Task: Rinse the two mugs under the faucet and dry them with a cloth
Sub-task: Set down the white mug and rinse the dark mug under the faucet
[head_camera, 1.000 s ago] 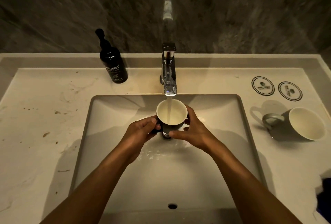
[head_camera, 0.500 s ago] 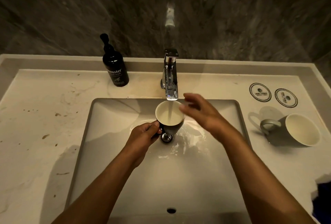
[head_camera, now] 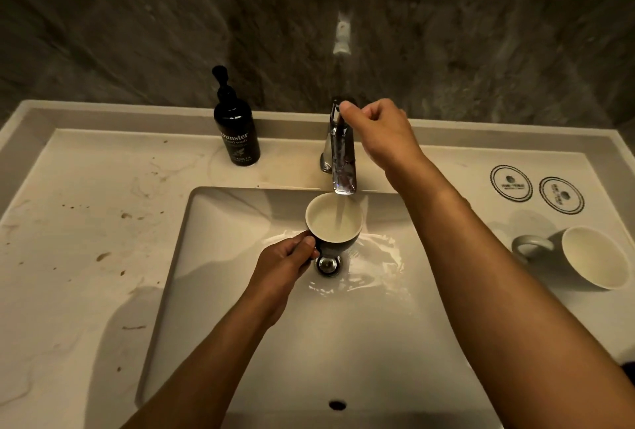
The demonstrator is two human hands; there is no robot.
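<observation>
A: Where is the mug [head_camera: 334, 222] right now?

B: It is over the middle of the sink [head_camera: 220, 257], right under the faucet [head_camera: 341, 154]. Water is running into it. It looks nearly full.

A: Who holds it?

B: The left hand [head_camera: 287, 265] does. Its fingers are wrapped around the handle on the mug's left side, and the thumb presses on top.

A: And the right hand [head_camera: 379, 133]?

B: It is up at the top of the faucet. The thumb and fingers are pinched on the lever there. I think it is about to turn the water down or off.

A: How can this be done well?

B: Keep the mug straight up while the lever moves, so water does not slosh onto the counter [head_camera: 86, 222]. Move the lever slowly. Then tip the mug over the drain [head_camera: 328, 264], not to the side.

A: What about the other mug [head_camera: 591, 257]?

B: It lies tipped on its side on the counter, far to the right, near two round coasters [head_camera: 536, 189]. It is well apart from the sink and still needs its rinse. A black soap bottle [head_camera: 235, 129] stands left of the faucet. I cannot make out a cloth for sure.
</observation>
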